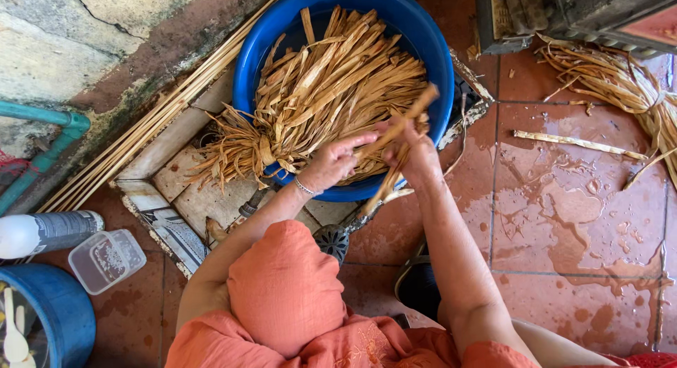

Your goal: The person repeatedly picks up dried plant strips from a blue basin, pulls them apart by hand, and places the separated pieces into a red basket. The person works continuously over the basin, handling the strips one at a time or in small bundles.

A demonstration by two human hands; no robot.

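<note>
Dried leaf strip (403, 124), tan and flat, runs slantwise between both hands, upper end poking up past the fingers, lower end trailing below the palms over the basin's near rim. Left hand (337, 160) has fingers curled, tips pressed onto the strip's middle. Right hand (417, 155) is wrapped shut around the same strip, just beside the left, the two nearly touching. Under them, one big blue basin (436, 50) packed with a heap of strips (331, 79), too many to count, tied at the left end. Out right on the wet red tiles (564, 220): one loose strip (578, 143), one more bundle (620, 82). Far left: one bottle (46, 232), one clear plastic tub (107, 261).
</note>
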